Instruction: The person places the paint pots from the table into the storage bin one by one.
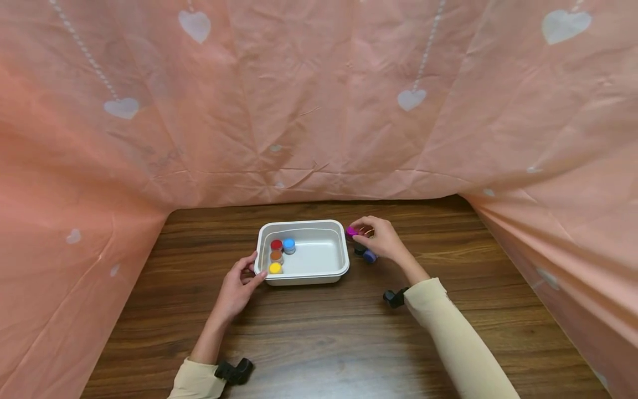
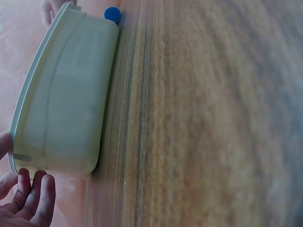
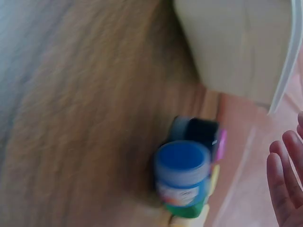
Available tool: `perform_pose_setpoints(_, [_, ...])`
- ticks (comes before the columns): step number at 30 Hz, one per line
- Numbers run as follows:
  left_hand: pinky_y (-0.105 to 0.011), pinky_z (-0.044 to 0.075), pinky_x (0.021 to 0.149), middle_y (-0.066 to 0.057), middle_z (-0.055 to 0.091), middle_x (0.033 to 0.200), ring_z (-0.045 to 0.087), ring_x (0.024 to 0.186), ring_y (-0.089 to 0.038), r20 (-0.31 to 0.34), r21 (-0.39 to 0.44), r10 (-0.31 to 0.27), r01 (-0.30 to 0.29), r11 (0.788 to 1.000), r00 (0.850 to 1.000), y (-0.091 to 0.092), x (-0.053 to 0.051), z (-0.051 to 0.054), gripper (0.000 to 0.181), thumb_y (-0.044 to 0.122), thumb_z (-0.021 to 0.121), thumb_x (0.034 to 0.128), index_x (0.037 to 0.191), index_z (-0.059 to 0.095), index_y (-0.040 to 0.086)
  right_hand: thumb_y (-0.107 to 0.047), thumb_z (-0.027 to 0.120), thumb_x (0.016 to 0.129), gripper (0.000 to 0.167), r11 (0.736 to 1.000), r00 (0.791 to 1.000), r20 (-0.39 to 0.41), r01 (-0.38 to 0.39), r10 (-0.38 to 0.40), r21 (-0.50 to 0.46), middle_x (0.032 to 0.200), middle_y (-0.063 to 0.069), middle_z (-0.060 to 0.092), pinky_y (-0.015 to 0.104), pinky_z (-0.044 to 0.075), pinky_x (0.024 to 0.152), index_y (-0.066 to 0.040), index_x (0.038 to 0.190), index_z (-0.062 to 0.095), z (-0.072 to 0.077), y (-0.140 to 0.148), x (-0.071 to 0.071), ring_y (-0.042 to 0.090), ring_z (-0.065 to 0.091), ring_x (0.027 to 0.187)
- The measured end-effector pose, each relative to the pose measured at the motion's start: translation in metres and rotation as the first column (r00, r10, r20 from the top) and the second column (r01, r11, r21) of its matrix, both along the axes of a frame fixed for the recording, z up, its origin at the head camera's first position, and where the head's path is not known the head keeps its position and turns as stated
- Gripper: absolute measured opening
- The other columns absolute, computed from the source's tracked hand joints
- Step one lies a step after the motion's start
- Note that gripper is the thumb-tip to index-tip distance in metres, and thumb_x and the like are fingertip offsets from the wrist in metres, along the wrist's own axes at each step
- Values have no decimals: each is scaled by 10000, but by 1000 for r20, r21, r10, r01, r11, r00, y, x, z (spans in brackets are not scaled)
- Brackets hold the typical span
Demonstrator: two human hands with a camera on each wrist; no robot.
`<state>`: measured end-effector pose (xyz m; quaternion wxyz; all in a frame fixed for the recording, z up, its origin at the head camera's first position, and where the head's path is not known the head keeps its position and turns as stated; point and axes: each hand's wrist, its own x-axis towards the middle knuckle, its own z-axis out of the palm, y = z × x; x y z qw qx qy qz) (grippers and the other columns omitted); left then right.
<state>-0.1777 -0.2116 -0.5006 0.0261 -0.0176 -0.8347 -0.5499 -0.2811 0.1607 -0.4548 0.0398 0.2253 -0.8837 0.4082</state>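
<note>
A white plastic tray (image 1: 319,260) stands on the table. Inside, along its left end, sit small paint jars with a red lid (image 1: 276,245), a brown lid (image 1: 276,256) and a yellow lid (image 1: 275,268); a light-blue-lidded jar (image 1: 289,245) is beside the red one. My left hand (image 1: 236,288) grips the tray's left front corner, thumb by the rim and fingers against the outer wall. Right of the tray, my right hand (image 1: 380,239) hovers over a magenta-lidded jar (image 1: 351,231). In the right wrist view its fingers (image 3: 279,175) are extended, apart from the jars.
Beside the magenta jar are a black-lidded jar (image 3: 202,132) and a blue-lidded jar (image 3: 182,158); green and yellow pieces partly show behind them. The dark wooden table (image 1: 309,343) runs up to a pink curtain (image 1: 319,111) at the back and sides.
</note>
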Motion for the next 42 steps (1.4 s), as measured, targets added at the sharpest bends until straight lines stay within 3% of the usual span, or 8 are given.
perform_pose_setpoints(6, [-293,574,941,-186,558,1214,538,1170,-281,10,4,-3,3,1000,1000,0,1,-1,599,173,714,994,1525,483,20,-47,784,903,286,997,999,15,32,-33,65,1112,192,735,515,576,899,20,1176,731,-17,11,0,349,704,994])
perform_pose_setpoints(12, [-321,576,950,-191,556,1221,541,1170,-284,11,9,-6,6,1000,1000,0,1,1,603,169,712,995,1528,477,17,-32,794,886,349,992,1000,0,-26,26,124,1188,189,730,540,536,1001,33,1220,718,-30,14,-1,385,679,1109])
perform_pose_setpoints(21, [-232,567,911,-184,555,1232,530,1179,-278,3,17,-11,11,1000,1000,1,-3,0,624,155,736,976,1524,478,5,-25,810,858,323,977,999,4,-41,42,211,1130,187,695,516,558,953,10,1172,744,-40,12,-6,358,678,1037])
perform_pose_setpoints(27, [-294,573,937,-185,558,1233,535,1174,-281,14,20,-12,12,1000,1000,3,-2,2,611,172,732,980,1521,490,23,-71,822,844,281,955,998,-29,-36,47,296,1103,165,751,526,526,983,-14,1113,764,-44,11,-8,345,669,1049])
perform_pose_setpoints(36, [-318,580,937,-186,554,1224,538,1171,-286,16,5,-5,5,1000,1000,0,1,1,626,161,734,977,1522,474,-6,-106,839,854,294,975,1000,17,3,-7,224,1119,171,738,530,538,948,-17,1124,765,-41,11,-7,338,669,1023])
perform_pose_setpoints(42, [-330,574,954,-190,555,1242,533,1176,-287,26,15,0,0,1000,1000,0,-2,1,619,166,732,979,1524,481,15,-110,825,879,314,987,1000,0,25,-25,160,1130,173,740,513,575,915,0,1165,753,-31,14,-6,336,700,1002])
